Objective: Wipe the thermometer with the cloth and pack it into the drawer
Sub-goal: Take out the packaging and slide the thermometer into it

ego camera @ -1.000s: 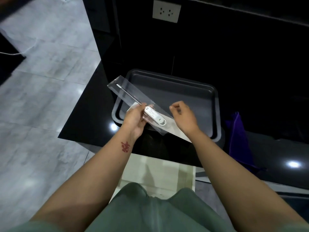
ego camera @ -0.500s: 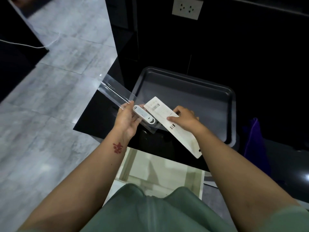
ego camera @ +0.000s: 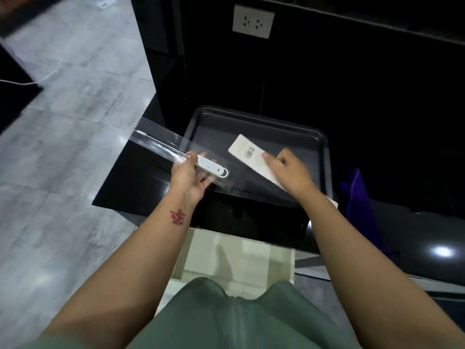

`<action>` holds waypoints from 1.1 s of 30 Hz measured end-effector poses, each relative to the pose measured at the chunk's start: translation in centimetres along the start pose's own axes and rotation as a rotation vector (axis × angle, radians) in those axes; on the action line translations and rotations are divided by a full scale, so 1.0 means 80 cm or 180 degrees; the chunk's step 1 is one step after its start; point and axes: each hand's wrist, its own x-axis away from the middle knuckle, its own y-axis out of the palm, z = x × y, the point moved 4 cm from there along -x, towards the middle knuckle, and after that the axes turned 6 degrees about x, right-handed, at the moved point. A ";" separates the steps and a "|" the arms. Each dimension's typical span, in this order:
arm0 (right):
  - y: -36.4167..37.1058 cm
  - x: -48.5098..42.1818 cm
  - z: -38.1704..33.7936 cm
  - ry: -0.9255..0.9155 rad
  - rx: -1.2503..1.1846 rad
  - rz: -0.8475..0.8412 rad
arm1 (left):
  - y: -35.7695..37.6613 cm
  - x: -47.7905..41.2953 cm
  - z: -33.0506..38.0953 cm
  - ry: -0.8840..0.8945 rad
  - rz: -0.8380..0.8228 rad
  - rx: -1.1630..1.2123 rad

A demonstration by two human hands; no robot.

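Note:
A white thermometer (ego camera: 212, 167) lies inside a long clear plastic case (ego camera: 161, 149) that my left hand (ego camera: 190, 178) grips near the thermometer's head, over the left edge of a dark tray (ego camera: 251, 120). My right hand (ego camera: 289, 170) holds a white paper card (ego camera: 247, 151) with a barcode above the tray's middle, apart from the case. A purple cloth (ego camera: 359, 197) lies on the black counter to the right of the tray. An open drawer (ego camera: 239, 255) with a pale inside shows below the counter edge, between my arms.
The black counter (ego camera: 130, 182) ends at a corner on the left, with grey floor tiles (ego camera: 63, 172) beyond. A dark wall with a white socket (ego camera: 253, 21) rises behind the tray. A white cable (ego camera: 37, 80) runs over the floor at far left.
My right hand has pulled the white card out from the clear case and moved it right, over the tray. My left hand keeps the case with the thermometer and has shifted slightly left.

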 end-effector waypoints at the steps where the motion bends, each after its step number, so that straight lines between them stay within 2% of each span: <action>1: 0.002 0.005 -0.002 -0.0109 0.0249 -0.0061 | 0.003 0.001 -0.001 -0.0006 -0.0011 0.0000; 5: 0.007 0.025 -0.008 -0.0444 0.0955 -0.0303 | 0.014 0.007 -0.001 0.0015 -0.0096 -0.0016; 9: 0.005 0.034 -0.008 -0.0533 0.1169 -0.0221 | 0.014 0.008 0.002 0.0030 -0.0123 -0.0047; 22: -0.006 0.032 -0.005 -0.0639 0.1529 0.0158 | 0.009 0.006 0.009 0.0045 -0.0131 -0.0143; 33: -0.005 0.037 -0.009 -0.0545 0.1499 0.0353 | 0.007 0.005 0.007 -0.0025 -0.0197 -0.0216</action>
